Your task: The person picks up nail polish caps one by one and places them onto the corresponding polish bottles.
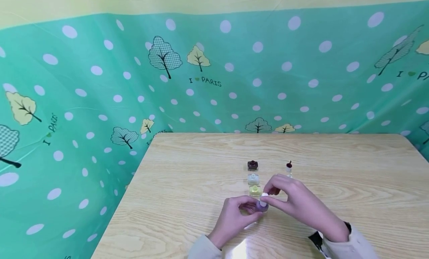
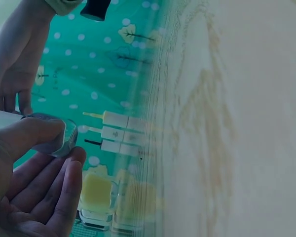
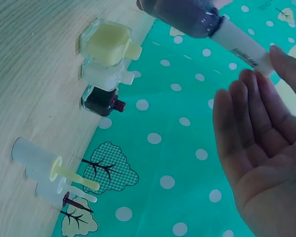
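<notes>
My left hand [image 1: 234,214] holds a purple nail polish bottle [image 1: 261,207] just above the table, fingers and thumb on its sides. With thumb and fingertips, my right hand [image 1: 295,197] pinches the white cap [image 3: 241,47], which meets the bottle's neck. Beyond the hands, three uncapped nail polish bottles stand in a row: yellow [image 1: 255,191], whitish [image 1: 253,179] and dark red [image 1: 253,166]. Their white caps stand brush-up to the right: a yellow-brushed cap [image 3: 37,157], a white-brushed one and a dark-brushed one. In the head view my right hand partly hides these caps.
The wooden table [image 1: 174,184] carries the bottles and caps near its middle. Green dotted cloth [image 1: 214,65] hangs behind and along the left side. A black strap [image 1: 316,239] shows by my right sleeve.
</notes>
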### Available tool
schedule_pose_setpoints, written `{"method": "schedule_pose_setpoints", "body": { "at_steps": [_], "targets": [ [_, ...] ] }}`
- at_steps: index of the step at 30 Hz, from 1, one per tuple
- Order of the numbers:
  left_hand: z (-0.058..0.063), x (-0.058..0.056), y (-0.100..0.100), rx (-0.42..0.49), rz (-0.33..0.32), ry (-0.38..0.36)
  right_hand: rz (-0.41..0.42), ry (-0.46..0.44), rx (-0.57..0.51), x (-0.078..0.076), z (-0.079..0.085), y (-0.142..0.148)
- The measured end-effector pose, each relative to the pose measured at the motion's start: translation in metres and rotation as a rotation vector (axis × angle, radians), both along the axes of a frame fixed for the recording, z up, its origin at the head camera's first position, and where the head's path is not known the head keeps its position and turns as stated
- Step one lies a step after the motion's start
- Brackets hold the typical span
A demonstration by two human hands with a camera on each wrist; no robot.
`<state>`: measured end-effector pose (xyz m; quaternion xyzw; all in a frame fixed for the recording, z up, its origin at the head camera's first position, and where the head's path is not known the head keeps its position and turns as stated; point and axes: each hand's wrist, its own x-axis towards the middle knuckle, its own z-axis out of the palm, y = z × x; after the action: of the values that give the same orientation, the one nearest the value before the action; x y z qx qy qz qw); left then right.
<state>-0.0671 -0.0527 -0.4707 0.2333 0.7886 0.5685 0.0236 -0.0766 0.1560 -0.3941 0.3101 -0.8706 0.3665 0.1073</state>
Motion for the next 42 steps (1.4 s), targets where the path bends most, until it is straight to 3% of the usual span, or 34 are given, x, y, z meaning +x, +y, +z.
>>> {"method": "schedule_pose_setpoints", "body": {
  "at_steps": [6, 12, 19, 30, 36, 42],
  "targets": [
    [0.001, 0.000, 0.001, -0.001, -0.010, 0.014, -0.015, -0.012, -0.013, 0.001, -0.001, -0.001],
    [0.003, -0.003, 0.000, -0.003, 0.000, -0.016, 0.078, -0.075, -0.043, -0.001, 0.000, 0.008],
    [0.001, -0.001, -0.001, -0.021, 0.012, -0.047, 0.152, -0.039, -0.017, -0.003, -0.002, 0.011],
    [0.004, 0.001, 0.002, 0.016, 0.006, -0.034, 0.002, 0.088, -0.087, -0.003, -0.006, -0.002],
    [0.004, 0.000, 0.004, 0.003, 0.005, -0.009, -0.012, 0.004, -0.059, -0.002, -0.005, 0.001],
    [0.001, -0.002, 0.006, -0.008, 0.003, 0.009, 0.085, -0.094, -0.008, -0.002, 0.000, 0.014]
  ]
}}
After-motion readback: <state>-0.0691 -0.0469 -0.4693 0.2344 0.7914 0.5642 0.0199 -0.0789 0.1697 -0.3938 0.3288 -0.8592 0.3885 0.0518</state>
